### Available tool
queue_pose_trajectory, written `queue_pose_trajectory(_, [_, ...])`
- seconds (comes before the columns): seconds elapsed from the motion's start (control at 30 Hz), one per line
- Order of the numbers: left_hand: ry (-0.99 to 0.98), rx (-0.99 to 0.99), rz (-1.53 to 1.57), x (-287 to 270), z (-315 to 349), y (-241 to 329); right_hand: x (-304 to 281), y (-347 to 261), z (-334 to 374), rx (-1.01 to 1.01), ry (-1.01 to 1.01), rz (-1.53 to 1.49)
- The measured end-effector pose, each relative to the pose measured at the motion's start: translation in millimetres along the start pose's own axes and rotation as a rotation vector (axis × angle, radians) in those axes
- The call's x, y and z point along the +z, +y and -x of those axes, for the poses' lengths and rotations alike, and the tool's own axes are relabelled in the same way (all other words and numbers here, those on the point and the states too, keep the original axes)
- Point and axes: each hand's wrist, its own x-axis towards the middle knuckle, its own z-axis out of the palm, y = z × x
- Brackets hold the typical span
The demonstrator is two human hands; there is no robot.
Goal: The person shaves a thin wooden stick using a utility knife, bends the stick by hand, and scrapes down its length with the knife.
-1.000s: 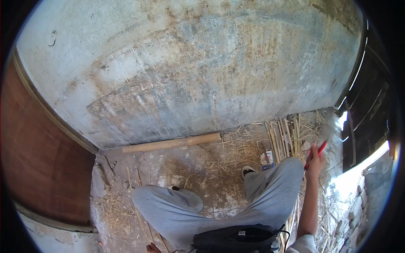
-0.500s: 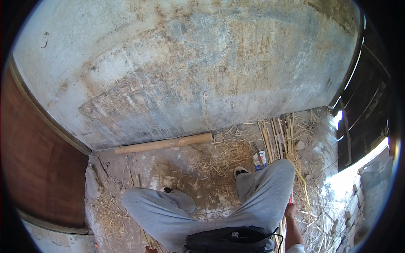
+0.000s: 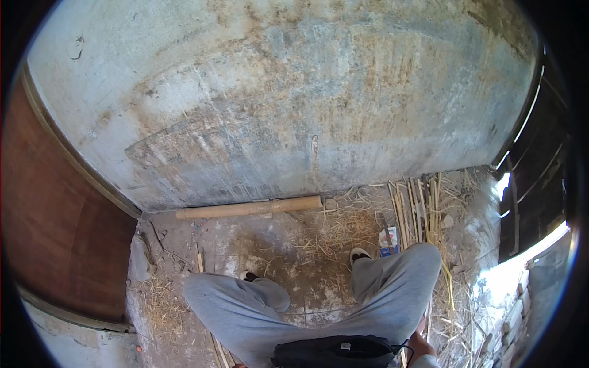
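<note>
My right hand (image 3: 419, 345) is low beside my right thigh, closed, with its fingers partly hidden by the trouser leg. A small reddish patch shows just above it, too little to name. Of my left hand (image 3: 240, 366) only a sliver shows at the lower edge, left of the black waist bag (image 3: 334, 352); its fingers are hidden. Thin pale bamboo strips (image 3: 219, 352) run out beside it from under my left thigh. More split bamboo strips (image 3: 419, 211) lie in a bundle beyond my right knee.
A thick bamboo pole (image 3: 248, 209) lies along the foot of the stained wall (image 3: 307, 116). A blue and white packet (image 3: 388, 241) sits near my right shoe (image 3: 359, 254). Shavings (image 3: 334, 236) litter the floor. A brown panel (image 3: 67, 227) stands left; rubble (image 3: 515, 313) lies right.
My right hand has drawn back toward the lower edge and in behind my thigh; the red thing above it shows less. My left hand has slipped mostly out of view. The view has shifted slightly.
</note>
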Motion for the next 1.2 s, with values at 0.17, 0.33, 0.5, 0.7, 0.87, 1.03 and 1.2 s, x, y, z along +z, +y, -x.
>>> queue_pose_trajectory(0.17, [-0.109, -0.101, -0.005, -7, 9, -1, 6, -43, 0, -0.073, -0.009, 0.018])
queue_pose_trajectory(0.33, [-0.097, -0.138, 0.003, -10, 19, 1, 17, -83, 0, -0.157, -0.030, 0.051])
queue_pose_trajectory(0.5, [-0.036, -0.045, 0.016, -27, 15, 12, 14, -106, 2, -0.208, -0.031, 0.058])
queue_pose_trajectory(0.7, [-0.169, -0.065, -0.080, -32, -1, 69, -2, -98, -6, -0.189, 0.029, 0.070])
queue_pose_trajectory(0.87, [-0.080, 0.095, -0.237, -5, 1, 13, 4, -116, -2, -0.232, 0.009, 0.070])
queue_pose_trajectory(1.03, [-0.019, 0.019, -0.042, 8, 13, -1, -4, -115, -7, -0.223, 0.032, 0.071])
queue_pose_trajectory(1.2, [-0.027, 0.142, 0.123, 10, 21, -13, -8, -114, -9, -0.226, 0.044, 0.071])
